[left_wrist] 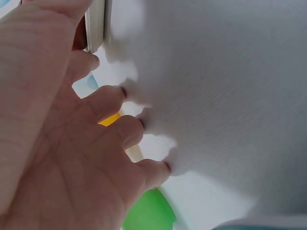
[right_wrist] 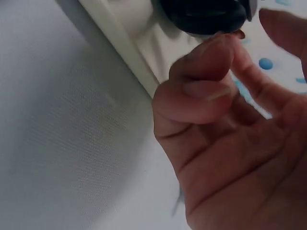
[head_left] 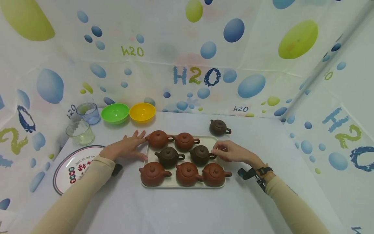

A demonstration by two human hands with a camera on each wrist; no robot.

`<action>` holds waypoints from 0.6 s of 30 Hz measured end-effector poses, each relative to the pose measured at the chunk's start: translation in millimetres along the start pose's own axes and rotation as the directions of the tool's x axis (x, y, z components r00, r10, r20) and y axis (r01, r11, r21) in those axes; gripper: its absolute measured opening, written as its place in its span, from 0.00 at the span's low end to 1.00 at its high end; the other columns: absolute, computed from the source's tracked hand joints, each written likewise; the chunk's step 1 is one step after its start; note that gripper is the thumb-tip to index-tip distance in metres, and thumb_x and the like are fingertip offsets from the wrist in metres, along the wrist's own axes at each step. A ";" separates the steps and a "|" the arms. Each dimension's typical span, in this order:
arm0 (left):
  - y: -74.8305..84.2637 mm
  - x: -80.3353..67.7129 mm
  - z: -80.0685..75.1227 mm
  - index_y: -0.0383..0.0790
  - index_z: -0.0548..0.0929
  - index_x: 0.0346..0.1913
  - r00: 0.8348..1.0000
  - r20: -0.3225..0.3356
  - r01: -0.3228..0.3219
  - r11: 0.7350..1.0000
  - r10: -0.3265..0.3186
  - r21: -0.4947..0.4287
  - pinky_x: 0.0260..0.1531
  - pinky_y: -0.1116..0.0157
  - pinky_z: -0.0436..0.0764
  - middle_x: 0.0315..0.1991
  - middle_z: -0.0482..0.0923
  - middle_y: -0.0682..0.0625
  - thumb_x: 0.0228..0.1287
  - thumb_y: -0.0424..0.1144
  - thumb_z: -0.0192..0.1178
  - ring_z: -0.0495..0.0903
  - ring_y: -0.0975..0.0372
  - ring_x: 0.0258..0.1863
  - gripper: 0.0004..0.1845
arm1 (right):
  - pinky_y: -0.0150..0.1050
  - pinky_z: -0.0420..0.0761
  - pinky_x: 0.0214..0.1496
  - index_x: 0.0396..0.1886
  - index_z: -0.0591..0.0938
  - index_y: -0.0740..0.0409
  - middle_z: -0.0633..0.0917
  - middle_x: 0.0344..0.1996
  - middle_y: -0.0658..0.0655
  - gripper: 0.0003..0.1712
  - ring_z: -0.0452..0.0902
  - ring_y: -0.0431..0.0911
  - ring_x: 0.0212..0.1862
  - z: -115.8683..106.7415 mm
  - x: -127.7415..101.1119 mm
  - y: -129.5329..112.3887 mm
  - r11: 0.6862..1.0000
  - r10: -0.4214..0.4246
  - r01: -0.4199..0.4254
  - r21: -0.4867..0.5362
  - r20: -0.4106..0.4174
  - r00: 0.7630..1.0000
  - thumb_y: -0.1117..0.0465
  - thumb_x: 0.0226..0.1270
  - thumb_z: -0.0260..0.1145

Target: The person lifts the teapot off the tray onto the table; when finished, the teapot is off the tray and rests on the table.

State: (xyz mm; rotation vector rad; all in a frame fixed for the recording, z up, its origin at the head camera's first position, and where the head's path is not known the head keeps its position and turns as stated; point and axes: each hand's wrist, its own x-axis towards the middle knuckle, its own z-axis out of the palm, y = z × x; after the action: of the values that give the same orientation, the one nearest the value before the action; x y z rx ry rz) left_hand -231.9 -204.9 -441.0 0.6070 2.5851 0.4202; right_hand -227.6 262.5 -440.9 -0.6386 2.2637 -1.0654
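Several small clay teapots stand on a cream tray (head_left: pixel 184 186), reddish-brown ones in the back and front rows and two dark brown ones between. My right hand (head_left: pixel 233 152) is at the handle of the right dark brown teapot (head_left: pixel 200 155), fingers curled close by it. From the right wrist, this teapot's dark underside (right_wrist: pixel 206 17) shows just above the fingertips. The left hand (head_left: pixel 125 148) lies with fingers spread at the tray's left edge, beside the back-left reddish-brown teapot (head_left: pixel 158 139). In the left wrist view its fingertips (left_wrist: pixel 156 171) are down at the white cloth.
Another dark brown teapot (head_left: pixel 218 127) stands behind the tray at right. Back left are a green bowl (head_left: pixel 115 113), a yellow bowl (head_left: pixel 142 112), a blue glass (head_left: pixel 91 115) and a clear glass (head_left: pixel 83 135). A printed white plate (head_left: pixel 62 169) lies under my left forearm.
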 end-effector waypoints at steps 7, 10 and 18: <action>-1.9 -0.5 5.2 0.28 0.62 0.82 1.000 -0.004 0.002 1.000 -0.002 -0.003 0.75 0.20 0.45 0.85 0.45 0.26 0.59 0.66 0.74 0.41 0.25 0.83 0.60 | 0.30 0.67 0.26 0.45 0.84 0.63 0.71 0.22 0.47 0.14 0.65 0.38 0.21 6.8 4.2 0.8 0.997 -0.055 0.049 0.060 0.116 0.992 0.58 0.86 0.58; -2.8 -1.2 5.3 0.28 0.61 0.82 1.000 -0.003 0.004 1.000 -0.004 -0.006 0.75 0.20 0.45 0.85 0.44 0.26 0.60 0.66 0.74 0.40 0.25 0.84 0.60 | 0.30 0.66 0.26 0.44 0.85 0.64 0.71 0.20 0.48 0.16 0.65 0.38 0.21 7.5 4.5 -0.5 0.997 -0.062 0.057 0.047 0.112 0.992 0.58 0.87 0.57; -0.1 -3.1 1.3 0.29 0.60 0.83 1.000 -0.006 0.010 1.000 -0.010 0.000 0.75 0.21 0.45 0.85 0.44 0.27 0.61 0.65 0.74 0.40 0.26 0.84 0.60 | 0.30 0.63 0.23 0.44 0.85 0.66 0.70 0.18 0.47 0.17 0.63 0.37 0.20 -2.4 -6.7 3.8 0.995 -0.099 0.101 0.020 -0.059 0.993 0.57 0.87 0.57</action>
State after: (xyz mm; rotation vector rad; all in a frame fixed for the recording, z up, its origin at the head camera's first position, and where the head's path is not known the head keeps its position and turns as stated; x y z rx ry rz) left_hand -228.8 -206.2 -441.1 0.5932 2.5929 0.4189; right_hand -224.9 270.1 -440.8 -0.7269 2.2858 -1.1707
